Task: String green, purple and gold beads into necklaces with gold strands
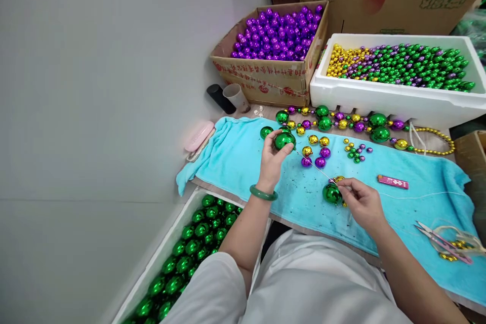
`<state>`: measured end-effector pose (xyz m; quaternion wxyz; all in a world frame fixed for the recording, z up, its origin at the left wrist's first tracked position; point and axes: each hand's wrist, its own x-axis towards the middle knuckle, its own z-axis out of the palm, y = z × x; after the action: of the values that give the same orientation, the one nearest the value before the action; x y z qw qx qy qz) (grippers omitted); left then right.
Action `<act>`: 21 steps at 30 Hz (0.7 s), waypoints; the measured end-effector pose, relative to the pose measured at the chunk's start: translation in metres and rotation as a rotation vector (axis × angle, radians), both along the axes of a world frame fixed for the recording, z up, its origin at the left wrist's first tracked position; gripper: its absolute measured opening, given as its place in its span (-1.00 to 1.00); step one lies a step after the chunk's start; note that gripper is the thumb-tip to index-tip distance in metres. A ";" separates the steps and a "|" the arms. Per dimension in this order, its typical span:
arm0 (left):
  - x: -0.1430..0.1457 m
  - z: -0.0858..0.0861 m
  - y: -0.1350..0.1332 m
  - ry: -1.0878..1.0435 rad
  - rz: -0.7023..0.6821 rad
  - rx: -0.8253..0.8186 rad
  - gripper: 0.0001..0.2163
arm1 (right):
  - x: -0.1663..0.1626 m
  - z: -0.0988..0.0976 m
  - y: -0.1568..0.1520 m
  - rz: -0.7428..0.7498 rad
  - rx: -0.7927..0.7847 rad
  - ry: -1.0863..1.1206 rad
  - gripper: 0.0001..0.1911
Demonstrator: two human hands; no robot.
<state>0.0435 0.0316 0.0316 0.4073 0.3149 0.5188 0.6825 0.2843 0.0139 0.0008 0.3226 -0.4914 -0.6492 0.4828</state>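
My left hand (272, 157) is closed around a large shiny green ball bead (285, 141), held above the turquoise towel (243, 154). A thin straight pale line (319, 169), a needle or taut string, runs from that bead to my right hand (360, 201). The right fingers pinch it. Just beside those fingertips, another large green bead (331, 194) rests on the towel with gold beads partly hidden behind it. Loose gold beads (313, 139) and purple beads (320, 162) lie between the hands, and a white string (425, 196) trails off to the right.
A finished-looking bead strand (357, 120) lies along the back. Behind it stand a carton of purple beads (269, 68) and a foam box (398, 95) of small mixed beads. Scissors (444, 243) and a pink packet (393, 181) lie right. Green beads (184, 263) fill a lower-left box.
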 end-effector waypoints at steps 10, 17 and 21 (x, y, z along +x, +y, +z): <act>0.029 -0.009 -0.010 0.466 -0.018 0.116 -0.47 | -0.009 -0.016 0.004 -0.037 -0.072 0.100 -0.72; 0.043 -0.009 -0.015 0.521 0.009 0.157 -0.38 | -0.006 -0.019 0.007 -0.058 -0.080 0.134 -0.72; 0.051 0.002 -0.019 0.364 -0.009 0.163 -0.15 | -0.004 -0.018 0.011 -0.052 -0.086 0.215 -0.74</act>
<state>0.0943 0.0125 0.0338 0.2830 0.4674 0.5253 0.6522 0.2808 0.0252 -0.0175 0.3814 -0.4667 -0.5767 0.5514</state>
